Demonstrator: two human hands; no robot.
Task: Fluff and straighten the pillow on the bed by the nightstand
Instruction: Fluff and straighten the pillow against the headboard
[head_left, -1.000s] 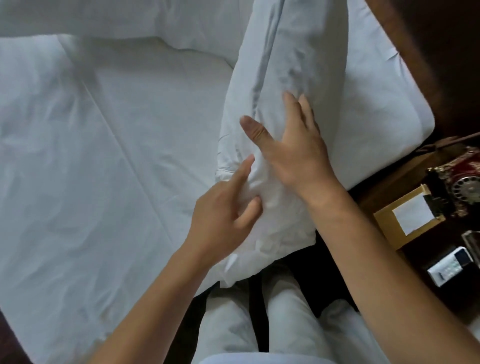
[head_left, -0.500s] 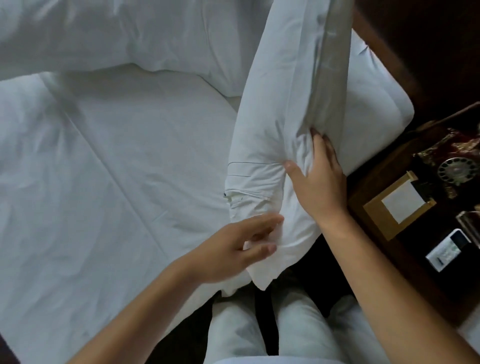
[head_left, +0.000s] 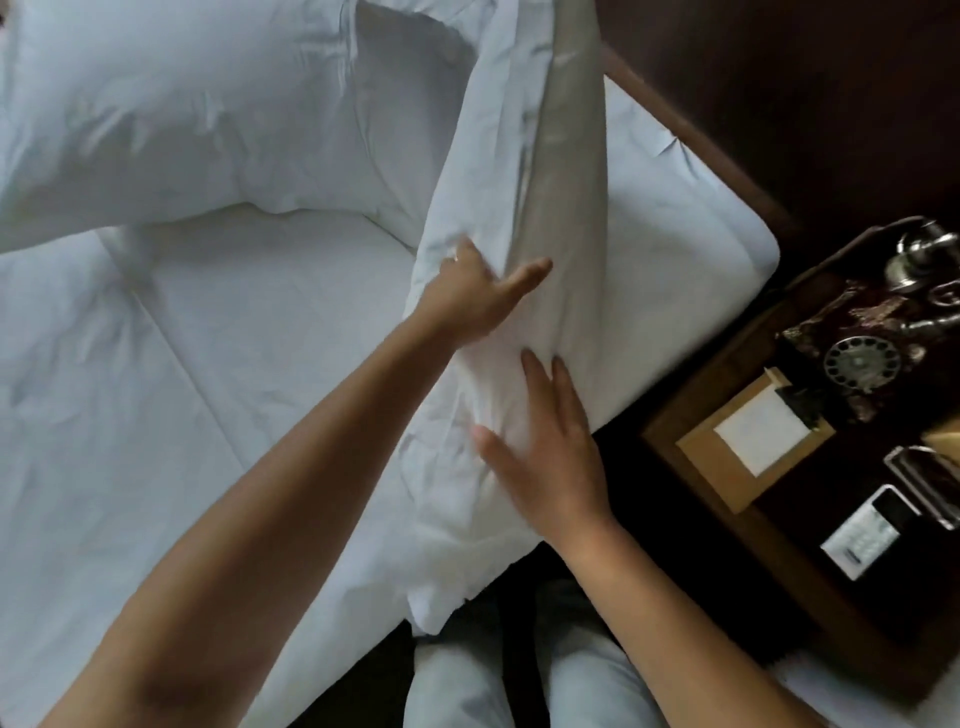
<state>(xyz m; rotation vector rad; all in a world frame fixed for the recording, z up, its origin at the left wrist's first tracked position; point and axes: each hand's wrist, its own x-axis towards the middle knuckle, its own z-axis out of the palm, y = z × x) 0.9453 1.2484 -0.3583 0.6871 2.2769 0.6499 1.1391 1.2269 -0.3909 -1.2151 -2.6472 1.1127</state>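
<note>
Pillow: white, stood on edge along the right side of the bed, nearest the nightstand; lower end crumpled at the mattress edge.
Left hand: fingers spread wide and fairly straight, pressed flat on the pillow's left face; holding nothing.
Right hand: fingers straight and spread, palm laid on the pillow's lower part; holding nothing.
Second pillow: lies flat at upper left.
Nightstand: carries a rotary telephone, a brown box and a remote.
</note>
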